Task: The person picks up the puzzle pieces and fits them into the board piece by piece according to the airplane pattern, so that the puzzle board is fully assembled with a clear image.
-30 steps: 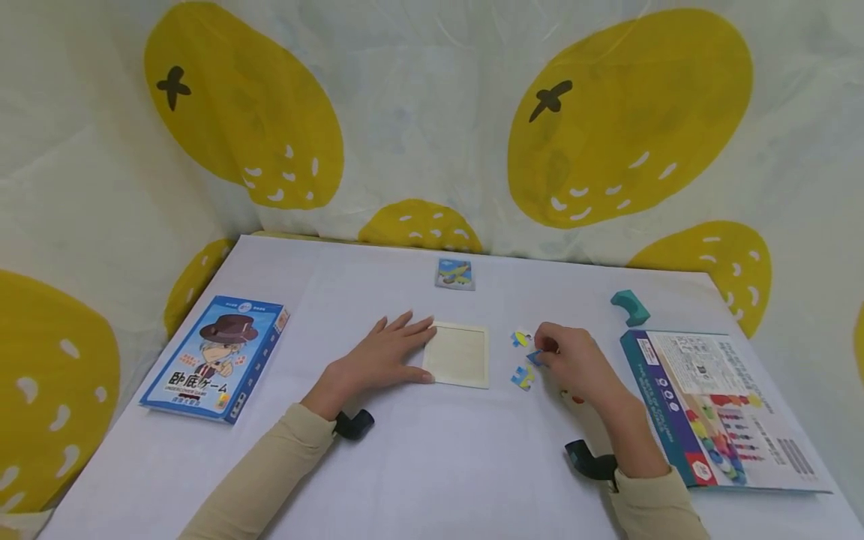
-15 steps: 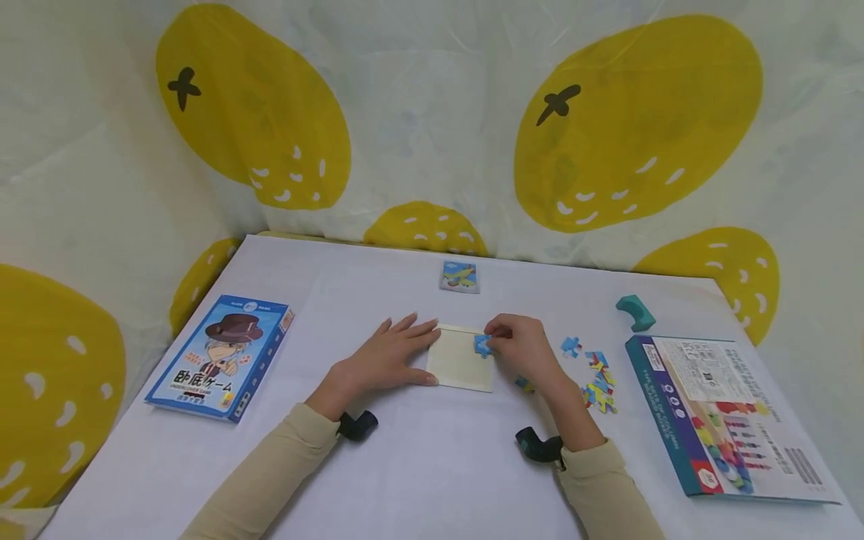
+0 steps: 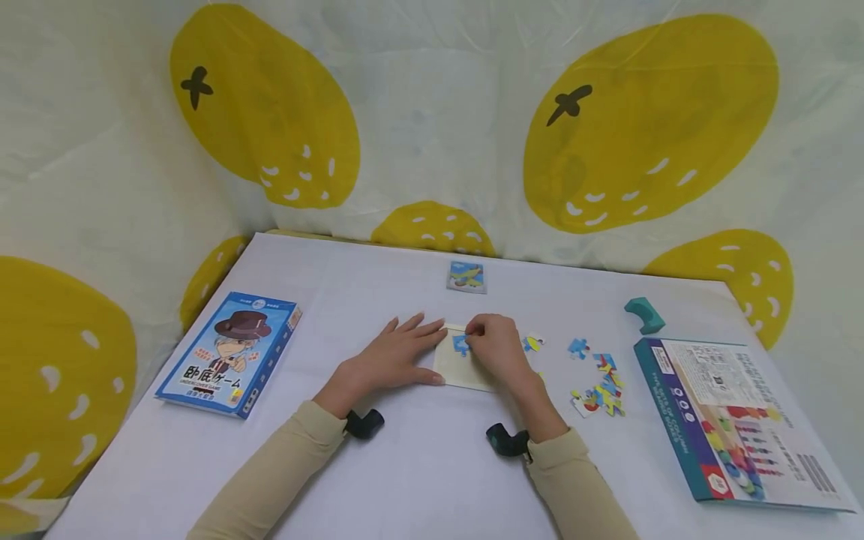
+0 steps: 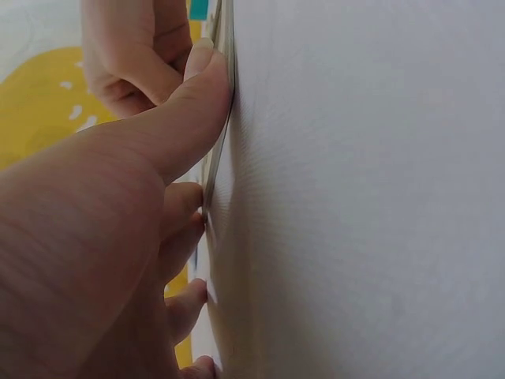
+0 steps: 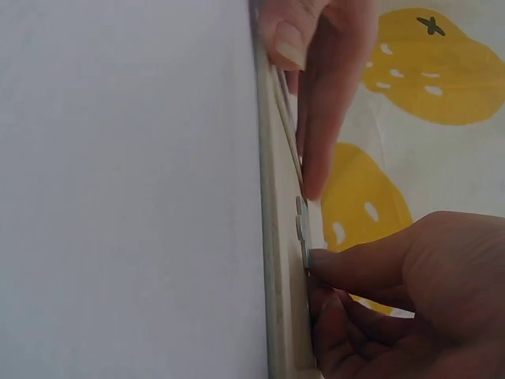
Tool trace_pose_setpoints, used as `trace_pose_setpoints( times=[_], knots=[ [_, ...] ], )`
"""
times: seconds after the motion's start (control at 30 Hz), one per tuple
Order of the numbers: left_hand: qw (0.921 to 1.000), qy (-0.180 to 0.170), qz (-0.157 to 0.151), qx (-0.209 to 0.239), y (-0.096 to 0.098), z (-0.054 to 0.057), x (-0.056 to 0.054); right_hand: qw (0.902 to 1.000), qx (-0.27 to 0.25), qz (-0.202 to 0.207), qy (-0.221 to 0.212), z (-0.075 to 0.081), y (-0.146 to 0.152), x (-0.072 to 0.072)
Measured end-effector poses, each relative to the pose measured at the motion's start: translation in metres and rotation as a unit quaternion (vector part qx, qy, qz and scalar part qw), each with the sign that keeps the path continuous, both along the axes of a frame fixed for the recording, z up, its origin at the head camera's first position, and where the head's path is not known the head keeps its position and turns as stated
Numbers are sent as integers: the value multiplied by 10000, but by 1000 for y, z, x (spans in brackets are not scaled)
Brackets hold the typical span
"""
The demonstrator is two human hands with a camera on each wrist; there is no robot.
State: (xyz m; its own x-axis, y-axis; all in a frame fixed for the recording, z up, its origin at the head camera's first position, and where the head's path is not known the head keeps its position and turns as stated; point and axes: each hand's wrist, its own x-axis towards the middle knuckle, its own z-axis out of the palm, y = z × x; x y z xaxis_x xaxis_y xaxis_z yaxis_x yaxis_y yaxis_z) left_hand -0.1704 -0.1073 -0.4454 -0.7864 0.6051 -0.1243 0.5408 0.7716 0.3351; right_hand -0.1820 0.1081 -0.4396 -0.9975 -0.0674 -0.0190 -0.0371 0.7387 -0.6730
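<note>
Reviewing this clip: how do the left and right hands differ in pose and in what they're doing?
The left hand spreads its fingers; the right hand has its fingers curled in.
The left touches the left edge of the pale tray; the right pinches a blue puzzle piece and covers the tray's right part in the head view.
Both are bare, with beige sleeves.

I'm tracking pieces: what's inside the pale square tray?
Over the tray shows one blue puzzle piece, pinched by the right hand; whether it's seated is unclear. That hand hides most of the tray's right part.
</note>
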Motion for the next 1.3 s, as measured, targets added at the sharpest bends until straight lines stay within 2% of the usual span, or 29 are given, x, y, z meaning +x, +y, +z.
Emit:
trace_pose_setpoints(
  times=[0.43,0.83,0.97,1.2,1.3],
  knots=[
    [10000,-34,-76,-9,2,2,-4,9990,202,-160,352,-3,-11,-6],
    [9997,29,-225,93,0,-1,-4,9985,391,-276,268,-9,-15,-7],
    [9997,83,-213,6,0,2,-4,9987,442,-128,203,-5,-12,-7],
    [9996,-216,-87,140,0,3,-2,9975,711,-10,-47,5,-5,-2],
    [9997,-205,-45,89,-1,2,-1,9972,735,41,-100,10,0,2]
  ],
)
